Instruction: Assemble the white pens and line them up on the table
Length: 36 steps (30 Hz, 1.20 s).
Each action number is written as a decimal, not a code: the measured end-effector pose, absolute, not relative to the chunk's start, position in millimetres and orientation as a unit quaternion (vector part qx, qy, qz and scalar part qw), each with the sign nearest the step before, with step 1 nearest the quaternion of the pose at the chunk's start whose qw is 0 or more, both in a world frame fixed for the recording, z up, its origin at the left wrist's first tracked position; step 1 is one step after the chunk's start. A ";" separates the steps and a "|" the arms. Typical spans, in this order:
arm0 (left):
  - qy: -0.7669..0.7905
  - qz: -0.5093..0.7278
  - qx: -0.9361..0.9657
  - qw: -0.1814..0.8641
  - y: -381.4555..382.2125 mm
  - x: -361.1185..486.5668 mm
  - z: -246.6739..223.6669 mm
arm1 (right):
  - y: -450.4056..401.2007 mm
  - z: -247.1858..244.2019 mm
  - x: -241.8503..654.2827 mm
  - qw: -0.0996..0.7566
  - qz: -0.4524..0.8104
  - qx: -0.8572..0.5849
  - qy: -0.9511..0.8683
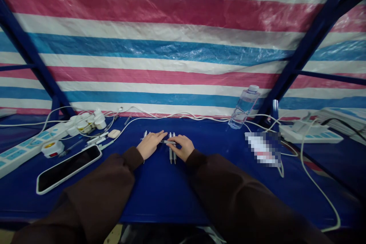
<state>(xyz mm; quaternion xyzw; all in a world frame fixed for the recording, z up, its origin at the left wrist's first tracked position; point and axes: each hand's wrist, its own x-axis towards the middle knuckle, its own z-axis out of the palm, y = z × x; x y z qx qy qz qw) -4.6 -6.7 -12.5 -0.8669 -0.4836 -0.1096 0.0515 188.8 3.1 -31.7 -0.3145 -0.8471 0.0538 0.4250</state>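
Note:
My right hand (183, 147) pinches a slim pen (166, 142), held roughly level and pointing left toward my left hand. Beneath it, two grey-and-white pens (172, 156) lie side by side on the blue tabletop (160, 194), their middles partly hidden by the right fingers. My left hand (150, 145) rests flat with fingers stretched out to the right. More white pens (145, 134) poke out from under that hand; most of their length is covered. Whether the left fingertips touch the held pen, I cannot tell.
A white-cased phone (68, 169), an earbud case (114, 134) and a power strip (37, 143) with plugs occupy the left. To the right stand a tilted water bottle (244, 107), a blurred packet (263, 149) and another power strip (314, 134). White cables (183, 115) run along the back.

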 end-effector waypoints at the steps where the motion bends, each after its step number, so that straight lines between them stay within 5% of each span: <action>1: -0.483 -0.111 -0.867 0.053 -6.1 -4.7 -12.9 | 3.1 -31.4 188.9 0.425 0.052 -0.313 -0.848; 17: -0.486 -0.083 -0.869 0.045 -5.0 -1.6 -11.1 | 3.8 -32.1 188.7 0.468 0.088 -0.266 -0.838; 36: -0.489 -0.125 -0.859 0.082 -8.4 2.4 -9.1 | -0.4 -25.9 187.8 0.353 0.010 -0.337 -0.873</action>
